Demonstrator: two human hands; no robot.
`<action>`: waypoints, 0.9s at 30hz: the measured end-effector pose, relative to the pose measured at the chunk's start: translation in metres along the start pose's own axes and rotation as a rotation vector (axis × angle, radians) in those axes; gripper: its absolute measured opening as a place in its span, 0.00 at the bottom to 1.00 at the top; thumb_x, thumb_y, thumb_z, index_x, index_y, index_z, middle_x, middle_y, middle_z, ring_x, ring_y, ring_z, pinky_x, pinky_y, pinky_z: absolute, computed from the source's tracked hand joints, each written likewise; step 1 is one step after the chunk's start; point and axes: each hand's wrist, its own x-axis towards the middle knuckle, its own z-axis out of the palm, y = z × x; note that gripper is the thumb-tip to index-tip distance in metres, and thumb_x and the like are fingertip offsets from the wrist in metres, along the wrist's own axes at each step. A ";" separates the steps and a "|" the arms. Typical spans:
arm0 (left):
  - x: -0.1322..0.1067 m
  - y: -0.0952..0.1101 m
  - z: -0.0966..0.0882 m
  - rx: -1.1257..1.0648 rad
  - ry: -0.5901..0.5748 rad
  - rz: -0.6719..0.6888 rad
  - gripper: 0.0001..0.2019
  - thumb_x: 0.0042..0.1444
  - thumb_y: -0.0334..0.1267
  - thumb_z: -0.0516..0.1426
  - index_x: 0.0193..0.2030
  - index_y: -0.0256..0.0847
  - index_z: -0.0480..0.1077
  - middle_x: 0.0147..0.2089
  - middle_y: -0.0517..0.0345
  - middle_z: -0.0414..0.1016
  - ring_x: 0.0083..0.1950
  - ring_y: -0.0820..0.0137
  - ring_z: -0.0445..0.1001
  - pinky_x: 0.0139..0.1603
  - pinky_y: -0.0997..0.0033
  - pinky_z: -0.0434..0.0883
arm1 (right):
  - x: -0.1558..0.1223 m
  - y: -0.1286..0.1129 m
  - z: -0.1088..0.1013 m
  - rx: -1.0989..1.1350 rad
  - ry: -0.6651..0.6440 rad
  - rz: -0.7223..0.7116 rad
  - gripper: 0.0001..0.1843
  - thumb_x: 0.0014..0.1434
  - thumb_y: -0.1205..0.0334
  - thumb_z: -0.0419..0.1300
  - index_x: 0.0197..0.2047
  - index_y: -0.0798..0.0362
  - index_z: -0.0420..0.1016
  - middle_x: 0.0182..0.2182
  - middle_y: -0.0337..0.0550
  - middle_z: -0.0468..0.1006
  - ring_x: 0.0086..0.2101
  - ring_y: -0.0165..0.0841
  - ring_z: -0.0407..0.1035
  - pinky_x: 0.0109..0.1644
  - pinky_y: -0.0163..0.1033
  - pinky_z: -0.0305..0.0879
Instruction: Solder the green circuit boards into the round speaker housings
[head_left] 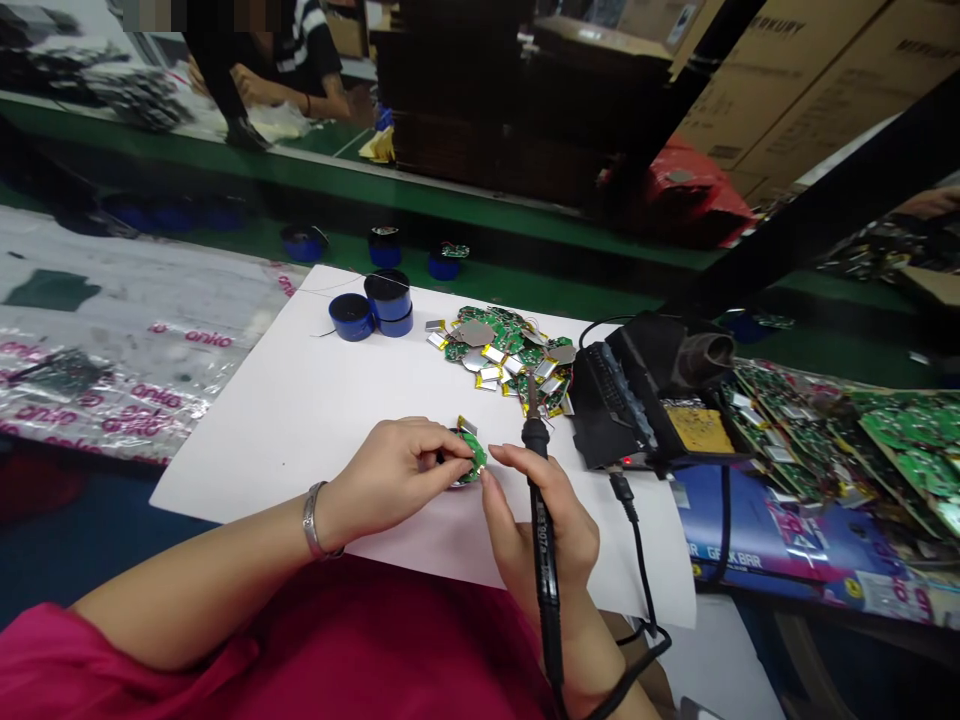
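My left hand [397, 470], with a silver bracelet at the wrist, pinches a small green circuit board [475, 458] above a white sheet [270, 420]. A silver battery cell [468, 426] with a yellow end sticks up at the board's far side. Under the fingers a dark round part shows, mostly hidden. My right hand [551, 520] grips a black soldering iron [537, 445], tip pointing away from me. Its thumb and forefinger reach to the board's right edge; whether they pinch it, I cannot tell. Beyond lies a heap of green boards and battery cells [510, 350].
Blue round cases [352, 318] with black tops stand at the sheet's back left, others on the green ledge [345, 210]. A black soldering stand [615, 390] with a yellow sponge [697, 428] is at right, beside stacked boards [915, 440]. Another person's arm [322, 102] shows across the bench.
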 end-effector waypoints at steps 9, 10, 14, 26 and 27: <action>0.000 0.001 -0.001 0.002 -0.016 -0.016 0.07 0.58 0.37 0.60 0.38 0.43 0.81 0.33 0.59 0.80 0.31 0.73 0.73 0.33 0.74 0.68 | 0.001 -0.003 -0.002 0.054 -0.027 -0.014 0.22 0.58 0.75 0.62 0.54 0.50 0.69 0.41 0.43 0.82 0.40 0.34 0.78 0.47 0.43 0.78; 0.000 0.001 -0.001 -0.001 -0.016 -0.016 0.07 0.58 0.37 0.60 0.38 0.43 0.81 0.33 0.59 0.79 0.31 0.73 0.73 0.33 0.75 0.68 | 0.001 -0.003 -0.002 0.053 -0.024 -0.017 0.22 0.58 0.75 0.62 0.55 0.50 0.69 0.40 0.43 0.82 0.40 0.34 0.78 0.47 0.43 0.78; 0.001 0.000 0.000 -0.012 -0.025 -0.014 0.07 0.58 0.36 0.60 0.37 0.43 0.81 0.34 0.59 0.80 0.32 0.73 0.73 0.33 0.74 0.68 | 0.001 -0.004 -0.002 0.051 -0.020 0.002 0.23 0.58 0.75 0.63 0.55 0.50 0.69 0.39 0.42 0.82 0.39 0.33 0.79 0.46 0.42 0.78; 0.010 0.001 -0.014 0.016 -0.270 0.199 0.06 0.61 0.34 0.59 0.40 0.42 0.79 0.36 0.59 0.80 0.38 0.70 0.74 0.44 0.71 0.69 | 0.016 0.001 -0.015 0.122 -0.171 0.040 0.20 0.59 0.73 0.61 0.53 0.49 0.70 0.36 0.38 0.81 0.35 0.29 0.77 0.45 0.37 0.76; 0.011 0.001 -0.015 0.010 -0.280 0.199 0.07 0.62 0.34 0.58 0.41 0.42 0.79 0.36 0.58 0.80 0.38 0.71 0.74 0.44 0.71 0.69 | 0.017 0.001 -0.016 0.124 -0.179 0.033 0.20 0.59 0.73 0.61 0.53 0.49 0.70 0.36 0.38 0.81 0.36 0.29 0.77 0.45 0.37 0.76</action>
